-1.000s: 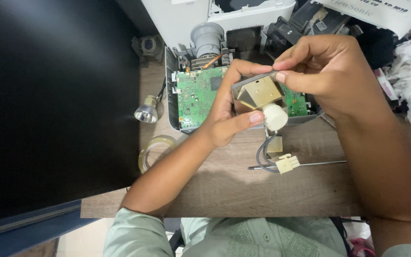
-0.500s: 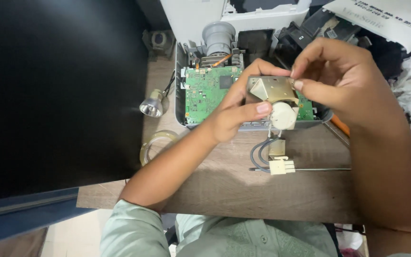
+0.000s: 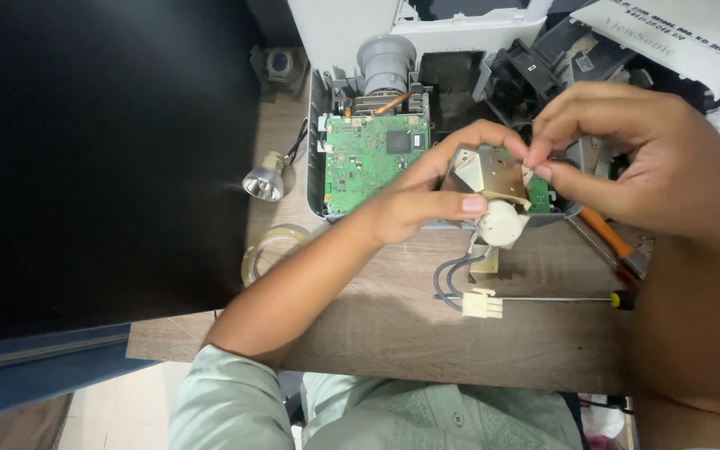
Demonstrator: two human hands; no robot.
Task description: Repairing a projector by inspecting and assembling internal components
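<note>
A wooden table (image 3: 393,333) with a grey-brown grain carries everything. Under both hands lies an opened device chassis (image 3: 320,133) with a green circuit board (image 3: 368,154) and a grey lens barrel (image 3: 386,60) at its far end. Left of the left hand (image 3: 427,196) lie 1 small reflector bulb (image 3: 262,182) and, nearer the forearm, 1 clear tape roll (image 3: 267,248). Just below the hands lies a thin screwdriver (image 3: 543,298), beside a white connector (image 3: 482,303) on grey wires. Below the right hand (image 3: 627,158) rests an orange-handled tool (image 3: 606,235). A big black panel (image 3: 102,158) covers the table's left side.
</note>
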